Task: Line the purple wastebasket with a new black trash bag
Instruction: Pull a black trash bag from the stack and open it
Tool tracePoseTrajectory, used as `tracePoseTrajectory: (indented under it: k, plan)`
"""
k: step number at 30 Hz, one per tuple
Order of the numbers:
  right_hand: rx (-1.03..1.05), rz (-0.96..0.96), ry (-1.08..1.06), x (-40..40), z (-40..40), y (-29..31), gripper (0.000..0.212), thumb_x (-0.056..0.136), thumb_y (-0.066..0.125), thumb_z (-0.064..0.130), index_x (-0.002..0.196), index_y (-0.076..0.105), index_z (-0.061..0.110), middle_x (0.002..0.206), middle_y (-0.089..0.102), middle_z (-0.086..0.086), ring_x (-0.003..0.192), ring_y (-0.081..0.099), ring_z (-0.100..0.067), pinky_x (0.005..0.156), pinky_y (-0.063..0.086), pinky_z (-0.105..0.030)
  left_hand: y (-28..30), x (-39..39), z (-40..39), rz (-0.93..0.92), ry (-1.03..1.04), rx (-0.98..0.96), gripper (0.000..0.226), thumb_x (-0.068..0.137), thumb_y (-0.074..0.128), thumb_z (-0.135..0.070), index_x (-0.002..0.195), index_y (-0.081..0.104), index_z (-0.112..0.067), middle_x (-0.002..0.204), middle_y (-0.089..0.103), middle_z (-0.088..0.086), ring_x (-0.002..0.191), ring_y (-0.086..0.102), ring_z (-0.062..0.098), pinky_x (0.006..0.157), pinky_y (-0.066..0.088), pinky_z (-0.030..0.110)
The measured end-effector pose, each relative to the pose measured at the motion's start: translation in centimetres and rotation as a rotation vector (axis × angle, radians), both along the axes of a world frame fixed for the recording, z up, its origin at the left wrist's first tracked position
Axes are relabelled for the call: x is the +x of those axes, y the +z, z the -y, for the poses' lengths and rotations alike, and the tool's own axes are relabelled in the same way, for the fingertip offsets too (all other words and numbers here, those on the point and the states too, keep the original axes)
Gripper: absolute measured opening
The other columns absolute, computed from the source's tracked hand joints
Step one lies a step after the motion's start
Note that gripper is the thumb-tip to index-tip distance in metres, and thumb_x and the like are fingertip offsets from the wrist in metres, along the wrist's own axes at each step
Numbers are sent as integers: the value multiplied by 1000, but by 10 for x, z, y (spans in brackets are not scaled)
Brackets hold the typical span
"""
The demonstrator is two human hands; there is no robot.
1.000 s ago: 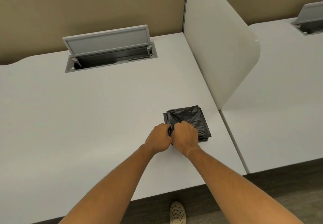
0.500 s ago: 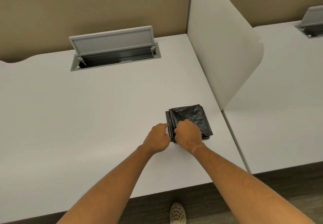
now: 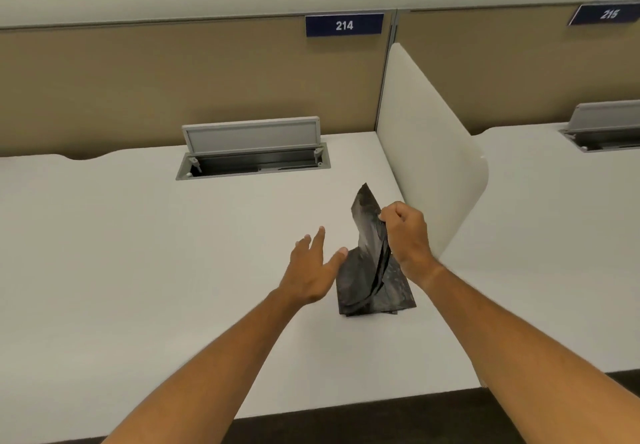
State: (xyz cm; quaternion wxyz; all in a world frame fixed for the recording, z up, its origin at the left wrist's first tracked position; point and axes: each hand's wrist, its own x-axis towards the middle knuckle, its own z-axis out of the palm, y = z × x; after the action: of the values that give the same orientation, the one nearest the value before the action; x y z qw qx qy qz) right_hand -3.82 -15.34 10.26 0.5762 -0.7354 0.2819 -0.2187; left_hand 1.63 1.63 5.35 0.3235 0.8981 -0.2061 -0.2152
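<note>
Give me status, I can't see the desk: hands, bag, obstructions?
Right hand shut on black trash bag, lifting it off the stack. Left hand open beside it. Wastebasket not in view. Desk unobstructed.

We seem to be in an office: white desk [image 3: 138,253] with a cable hatch [image 3: 252,152], side divider [image 3: 429,166], tan partition [image 3: 173,80], seat signs [image 3: 344,25] 214, 215.

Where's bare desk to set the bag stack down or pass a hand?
Free: the wide white desk left of the left hand, and the strip between the open cable hatch and the black trash bags. Crowded: bags, right hand and divider panel.
</note>
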Motion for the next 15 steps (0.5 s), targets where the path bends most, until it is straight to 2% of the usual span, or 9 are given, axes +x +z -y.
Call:
tracePoseTrajectory:
  k: [2,4,6,9,11,13,15]
  plan:
    - [133,82,65,4,-9,28,29,79,49,17,54,36,19,48,35,14,50,32,-5,51,29,-25,18,1,-5,16,42,-94,75,93,32,-64,155,10,-27,164,16,5,150,14,26,118,17,46]
    - [248,138,147,8,-22,56,23,73,48,21,55,36,18,53,35,5,56,33,-12,53,27,-29,38,1,-18,19,112,-194,72,94,38,-59,155,14,-27,163,20,3,149,21,26,117,22,46]
    - [342,144,270,12,-39,83,21,71,49,25,54,40,17,57,41,0,59,39,-15,53,31,-28,58,2,-36,4,191,-300,73,93,47,-54,154,17,-28,162,24,4,146,28,27,116,28,47]
    - [458,118,471,13,-69,117,20,70,51,29,52,52,19,65,53,-4,63,52,-15,54,43,-25,91,-2,-73,-14,267,-471,76,88,65,-38,151,23,-27,156,36,6,139,38,27,108,37,42]
    - [544,126,581,13,-91,135,18,70,50,27,55,56,18,66,58,-5,62,56,-16,57,47,-24,110,-9,-101,-8,284,-569,78,74,72,-29,142,35,-25,143,48,4,130,45,23,101,42,36]
    - [628,145,640,14,-114,151,18,74,49,24,59,57,17,68,61,-5,64,58,-18,62,49,-27,123,-16,-128,-1,301,-608,68,66,68,-24,131,49,-18,132,59,3,124,52,24,102,46,40]
    - [679,184,623,15,-137,163,19,83,47,22,74,61,12,76,64,-8,73,60,-23,73,49,-33,129,-24,-155,-6,319,-629,40,76,67,-18,116,64,-12,116,70,8,113,62,26,102,48,47]
